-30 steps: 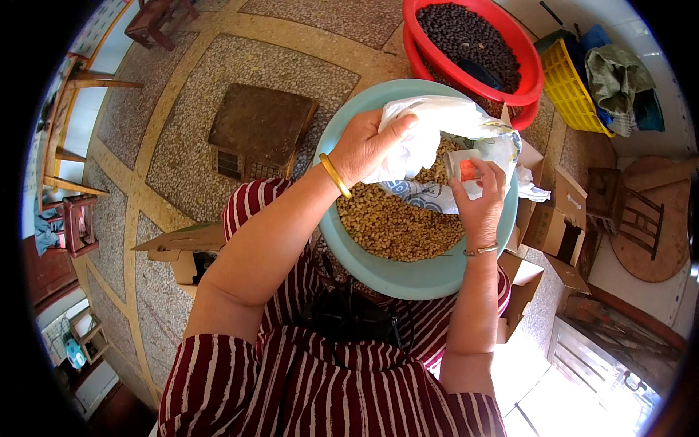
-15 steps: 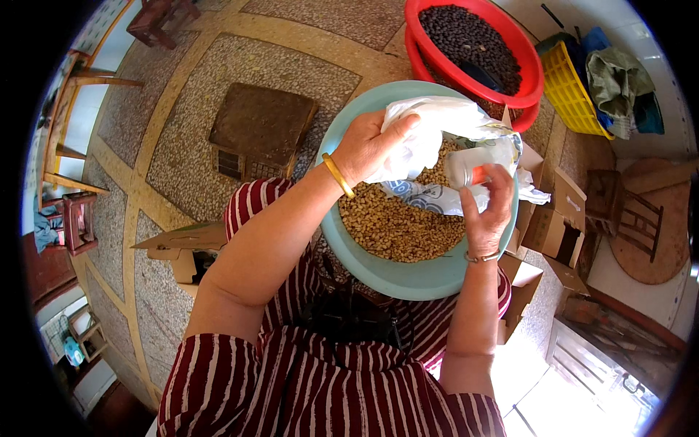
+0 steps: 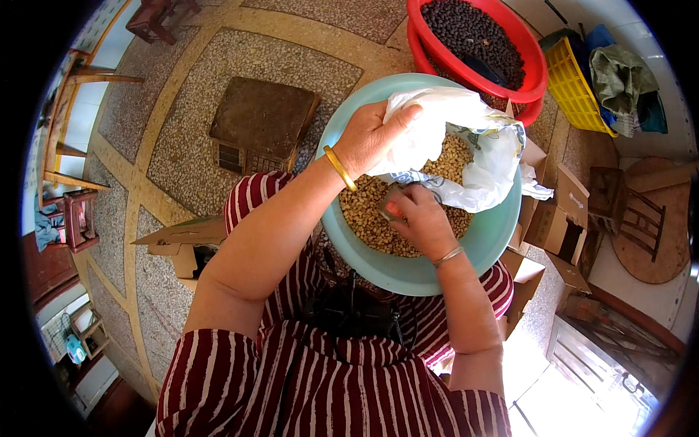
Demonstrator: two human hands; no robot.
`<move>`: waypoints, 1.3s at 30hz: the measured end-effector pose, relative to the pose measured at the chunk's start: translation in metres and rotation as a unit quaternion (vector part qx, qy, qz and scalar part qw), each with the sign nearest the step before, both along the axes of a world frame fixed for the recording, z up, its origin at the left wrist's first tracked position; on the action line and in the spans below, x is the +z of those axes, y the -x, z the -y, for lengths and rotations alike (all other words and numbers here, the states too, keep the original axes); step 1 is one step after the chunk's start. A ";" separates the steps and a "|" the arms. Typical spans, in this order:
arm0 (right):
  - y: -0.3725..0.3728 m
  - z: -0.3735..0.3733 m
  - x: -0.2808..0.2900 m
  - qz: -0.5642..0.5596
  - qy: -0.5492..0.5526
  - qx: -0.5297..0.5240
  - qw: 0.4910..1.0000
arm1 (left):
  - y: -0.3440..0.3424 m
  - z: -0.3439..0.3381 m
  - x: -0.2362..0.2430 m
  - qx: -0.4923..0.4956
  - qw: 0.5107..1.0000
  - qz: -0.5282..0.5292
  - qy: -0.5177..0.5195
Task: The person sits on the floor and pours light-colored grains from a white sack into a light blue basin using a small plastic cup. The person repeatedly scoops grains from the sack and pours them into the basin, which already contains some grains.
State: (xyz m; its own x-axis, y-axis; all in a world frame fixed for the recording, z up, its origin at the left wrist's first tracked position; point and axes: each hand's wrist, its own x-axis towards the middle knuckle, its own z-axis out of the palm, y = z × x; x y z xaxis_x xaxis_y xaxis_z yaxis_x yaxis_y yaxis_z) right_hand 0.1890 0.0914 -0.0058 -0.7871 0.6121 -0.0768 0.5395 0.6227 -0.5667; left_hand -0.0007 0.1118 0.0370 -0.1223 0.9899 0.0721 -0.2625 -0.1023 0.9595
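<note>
My left hand (image 3: 375,138) grips the rim of a white plastic bag (image 3: 495,175) with printed patterns, thumb on top. The bag sags open over a pale blue-green basin (image 3: 397,275) on my lap side. Inside the basin lie many small yellow-brown kernels (image 3: 378,237); whether those seen within the bag's loop are in the bag, I cannot tell. My right hand (image 3: 429,226) is closed around a small clear cup (image 3: 393,206) with an orange-red patch. The cup is tilted low against the kernels, near the basin's middle, and my fingers hide part of it.
Beyond the basin stand stacked red basins (image 3: 535,87), the top one full of dark round pieces (image 3: 473,36). A yellow basket (image 3: 579,91) holds cloths. Open cardboard boxes (image 3: 568,197) are at the right, another (image 3: 193,233) at the left. A brown-topped scale (image 3: 266,116) sits on the floor.
My right hand has brought the cup from above the bag's right side down and left to the kernels. The bag now hangs wider open, while my left hand stays nearly in place.
</note>
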 end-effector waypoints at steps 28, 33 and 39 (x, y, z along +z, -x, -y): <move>-0.033 -0.034 0.030 -0.226 0.506 -0.158 0.817 | 0.006 -0.001 -0.005 -0.026 1.000 0.010 -0.003; -0.045 -0.049 0.023 -0.263 0.286 -0.301 0.871 | 0.007 0.000 -0.004 -0.035 0.999 -0.015 0.001; -0.035 -0.050 0.024 -0.127 -0.099 -0.324 0.932 | 0.006 0.000 -0.003 -0.036 0.999 -0.017 0.015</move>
